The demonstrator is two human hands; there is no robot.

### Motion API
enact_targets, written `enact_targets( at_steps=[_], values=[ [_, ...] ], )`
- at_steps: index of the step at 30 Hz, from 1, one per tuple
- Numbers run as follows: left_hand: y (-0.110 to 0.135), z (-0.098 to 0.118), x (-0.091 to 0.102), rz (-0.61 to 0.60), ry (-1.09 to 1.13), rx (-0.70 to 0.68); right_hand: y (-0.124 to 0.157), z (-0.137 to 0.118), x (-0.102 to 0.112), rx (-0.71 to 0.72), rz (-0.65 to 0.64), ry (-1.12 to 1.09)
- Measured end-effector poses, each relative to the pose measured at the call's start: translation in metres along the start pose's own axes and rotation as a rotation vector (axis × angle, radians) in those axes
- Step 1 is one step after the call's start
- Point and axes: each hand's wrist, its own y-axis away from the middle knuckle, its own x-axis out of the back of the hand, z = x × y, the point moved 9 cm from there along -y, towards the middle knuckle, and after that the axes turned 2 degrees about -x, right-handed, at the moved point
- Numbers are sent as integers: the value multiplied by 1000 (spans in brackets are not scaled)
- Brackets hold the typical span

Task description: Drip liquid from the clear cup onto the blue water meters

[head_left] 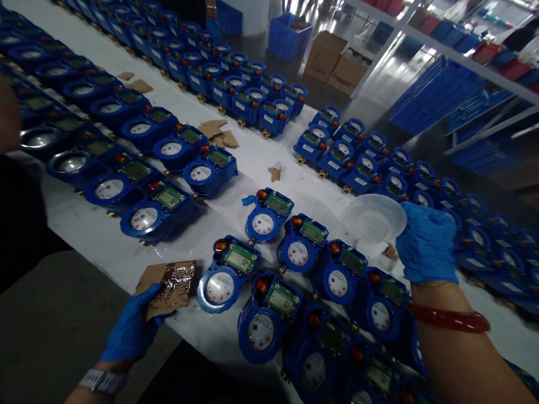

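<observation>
My left hand (131, 328), in a blue glove, grips a torn piece of cardboard (166, 283) by its left side at the table's near edge. A dark, glossy wet patch covers much of that cardboard. On the right, my gloved right hand (428, 241) holds a translucent plastic bowl (374, 216) by its rim, above the table. Between my hands stand blue water meters with exposed circuit boards and small displays, among them a front one (229, 272) close to the cardboard and another (269, 213) farther back. What the bowl holds is hard to make out.
Several rows of blue meters (248, 104) line the far side of the white table (252, 163), and more stand at left. Cardboard scraps (219, 133) lie in the middle. Beyond are a blue crate (290, 36), cardboard boxes (326, 56) and a shelf rack. Another person's arm (8, 118) shows at far left.
</observation>
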Motion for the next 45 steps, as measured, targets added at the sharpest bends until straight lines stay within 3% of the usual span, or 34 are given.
enact_targets(
  at_steps=[14, 24, 30, 45],
  values=[
    [1, 1, -2, -56, -49, -43, 6, 9, -11, -51, -59, 32],
    [3, -34, -2, -96, -71, -51, -2, 5, -14, -33, -68, 114],
    [3, -37, -2, -105, -122, -101, -9, 7, -18, -27, -99, 138],
    [-1, 22, -3, -53, -64, -105, -4, -7, -30, 31, -153, 200]
  ],
)
